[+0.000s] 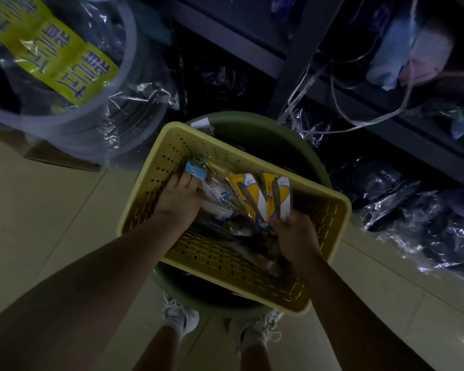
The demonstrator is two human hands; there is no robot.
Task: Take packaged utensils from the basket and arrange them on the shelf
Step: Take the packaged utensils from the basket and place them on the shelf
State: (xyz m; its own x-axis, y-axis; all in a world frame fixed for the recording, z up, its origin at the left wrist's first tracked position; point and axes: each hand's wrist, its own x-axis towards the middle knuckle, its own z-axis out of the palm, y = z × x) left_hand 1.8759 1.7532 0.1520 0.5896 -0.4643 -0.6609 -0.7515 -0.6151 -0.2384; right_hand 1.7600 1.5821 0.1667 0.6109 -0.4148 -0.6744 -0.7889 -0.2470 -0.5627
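A: Head cam, looking down. Yellow slotted basket (220,261) sits at centre, tilted, resting on a green round tub (273,135) underneath.

B: Hands?

A: Both inside the basket. Left hand (178,198) at approx 10 o'clock of the basket interior, fingers curled onto a blue-topped pack (196,170) w/ clear wrap. Right hand (296,236) at approx 3 o'clock, fingers closed round the lower end of two yellow/white carded packs (263,199), each w/ a dark utensil handle showing.

B: Other packs?

A: More packaged utensils (220,204) piled betw. the two hands, white/blue wrappers; dim ones lower down toward 6 o'clock, can't tell what they are.

B: Shelf?

A: Dark shelf frame (292,68) at 12 to 2 o'clock of the frame, beyond the tub. Cloth items in pale blue and pink (410,49) on it at 1 o'clock, white cords (359,121) hanging off.

B: Surroundings?

A: Clear-wrapped rings w/ a yellow label (51,52) at 10 o'clock. Crinkled plastic bags w/ dark goods (413,210) at 3 o'clock on the floor. Pale tiled floor (38,223); white sneakers (180,317) at 6 o'clock, below the tub.
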